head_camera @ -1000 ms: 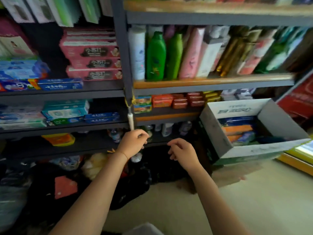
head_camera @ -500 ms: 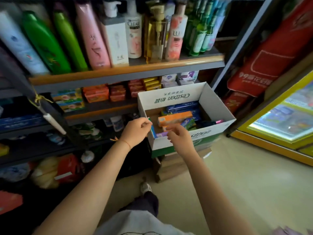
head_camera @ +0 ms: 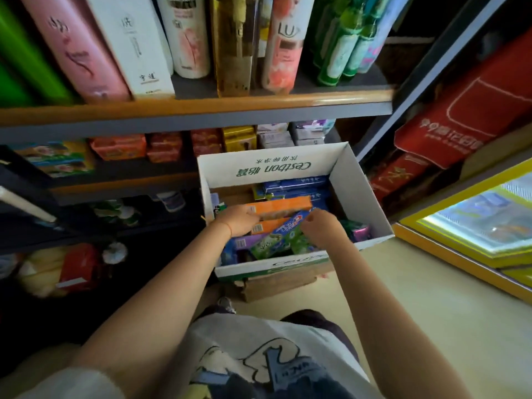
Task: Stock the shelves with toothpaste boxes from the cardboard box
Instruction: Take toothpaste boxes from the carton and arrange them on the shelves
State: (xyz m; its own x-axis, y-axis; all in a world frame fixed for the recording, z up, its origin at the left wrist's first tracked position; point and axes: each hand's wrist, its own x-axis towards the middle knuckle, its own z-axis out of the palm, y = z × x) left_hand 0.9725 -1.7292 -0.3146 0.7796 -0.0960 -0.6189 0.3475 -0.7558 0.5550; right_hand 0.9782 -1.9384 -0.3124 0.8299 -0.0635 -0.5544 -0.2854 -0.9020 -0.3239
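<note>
The cardboard box (head_camera: 357, 180) has matt white paperboard walls printed in green. Inside it, the toothpaste boxes (head_camera: 283, 207) are glossy printed card. Above the cardboard box, the shelf (head_camera: 201, 106) has a smooth, varnished wood-look lip over grey painted metal, carrying shiny plastic bottles (head_camera: 283, 44). The floor (head_camera: 431, 312) beside it is smooth and pale.

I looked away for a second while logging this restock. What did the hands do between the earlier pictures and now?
Both hands moved from in front of the lower shelves to the right, into the cardboard box. The left hand now rests on the orange toothpaste box; the right hand is at the blue-green toothpaste box, grip unclear. Nothing has been lifted out. The shampoo bottles stayed on their shelf.
</note>
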